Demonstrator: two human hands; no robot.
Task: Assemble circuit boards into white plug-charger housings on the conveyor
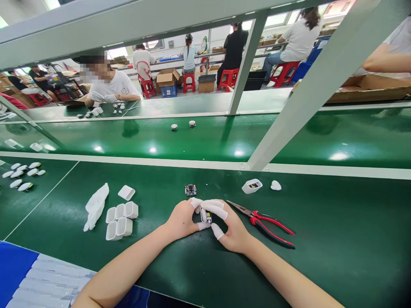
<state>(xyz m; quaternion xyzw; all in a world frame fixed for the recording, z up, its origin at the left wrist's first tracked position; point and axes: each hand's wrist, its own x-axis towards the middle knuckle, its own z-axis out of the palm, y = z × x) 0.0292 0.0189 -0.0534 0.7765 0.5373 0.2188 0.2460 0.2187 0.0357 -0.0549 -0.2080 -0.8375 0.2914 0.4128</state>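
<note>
Between both hands I hold a small white plastic housing (206, 216), its open side showing dark and yellow electronic parts. My left hand (183, 219) grips it from the left, with white finger cots on the fingertips. My right hand (233, 231), also in white finger cots, closes on its top and right side. Just beyond my hands lies a bare circuit board (190, 190). Right of my right hand are red-and-black long-nose pliers (257, 219), jaws toward my hands. Farther back sit another white housing with parts inside (252, 186) and a small white cap (275, 185).
Several open white housings (119, 222) stand at left, beside a crumpled white glove or bag (96, 207). More white pieces (22, 175) lie at far left. A green conveyor belt (212, 139) carries two small parts beyond the metal frame (285, 115). A co-worker (112, 85) sits opposite.
</note>
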